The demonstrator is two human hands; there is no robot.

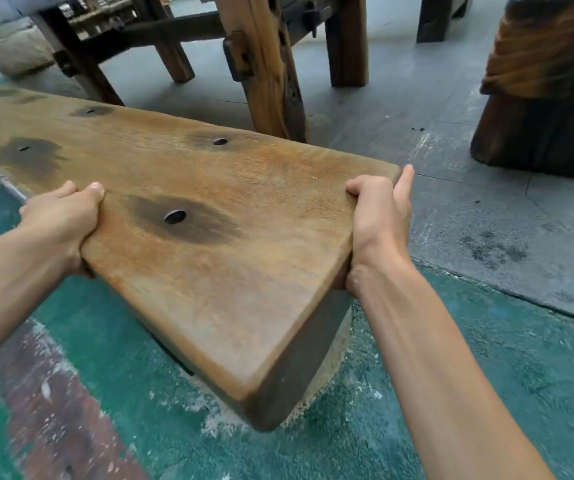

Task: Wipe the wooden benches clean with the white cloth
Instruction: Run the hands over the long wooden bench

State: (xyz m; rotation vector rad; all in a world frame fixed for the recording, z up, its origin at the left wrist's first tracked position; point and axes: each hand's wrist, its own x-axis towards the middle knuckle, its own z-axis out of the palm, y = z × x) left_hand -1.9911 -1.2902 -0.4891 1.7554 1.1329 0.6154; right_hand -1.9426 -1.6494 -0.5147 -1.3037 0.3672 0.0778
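A long wooden bench point(230, 265) runs from the upper left to the lower middle, its brown top marked with dark stains around several bolt holes. My left hand point(64, 220) grips the bench's left edge, thumb on top and fingers under the plank. My right hand point(379, 216) clasps the right end edge near the corner, thumb on top. No white cloth is in view.
A second wooden bench or table with thick legs point(264, 67) stands just behind. A dark wooden block post point(545, 98) stands at the upper right. The floor is grey concrete point(469, 209) farther off and worn green paint point(486, 358) near me.
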